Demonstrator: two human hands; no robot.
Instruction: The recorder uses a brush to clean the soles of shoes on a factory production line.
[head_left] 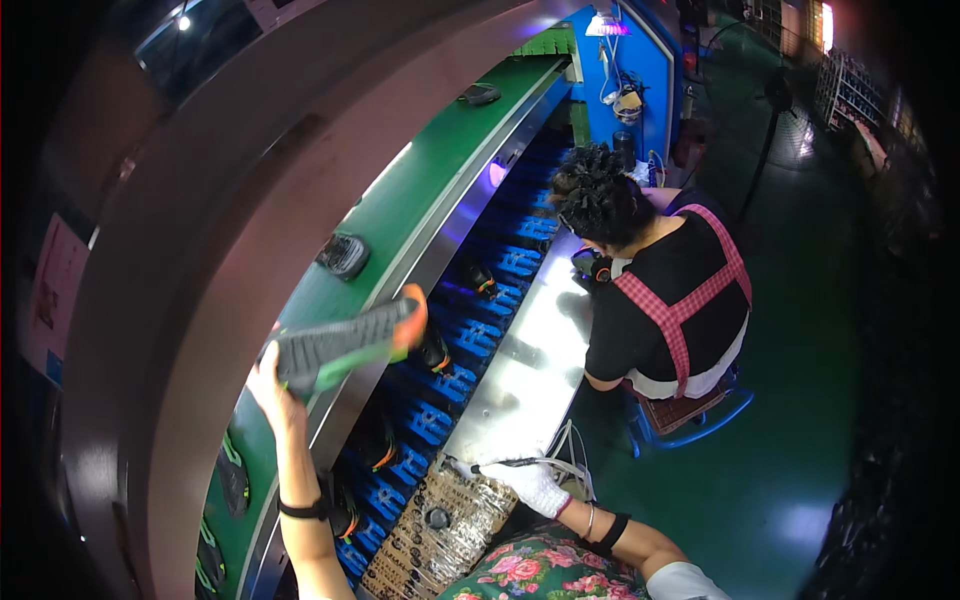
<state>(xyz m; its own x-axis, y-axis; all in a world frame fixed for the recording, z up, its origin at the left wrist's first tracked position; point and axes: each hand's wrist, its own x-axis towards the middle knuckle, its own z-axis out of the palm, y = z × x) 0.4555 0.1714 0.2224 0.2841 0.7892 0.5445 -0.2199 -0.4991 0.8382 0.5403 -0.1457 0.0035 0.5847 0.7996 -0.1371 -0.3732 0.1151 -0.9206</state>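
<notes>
My bare left hand (268,388) is raised over the green conveyor belt (375,215). It grips one end of a dark grey shoe sole (335,345) with a ribbed face, a green side and an orange far end; the sole is slightly blurred. My right hand (532,485), in a white glove, is closed on a thin dark stick-like tool (508,462). That hand is by the near end of the shiny metal worktop (520,395), beside a tape-wrapped cardboard piece (440,525) with a small dark round thing on it.
Dark shoe parts lie on the belt, one (343,256) near the sole. Blue holders (432,424) run in a row between belt and worktop, some bearing orange-trimmed shoe parts. A co-worker (680,290) sits at right on a blue-framed stool (690,420). Pale cables (575,450) hang beside my right hand.
</notes>
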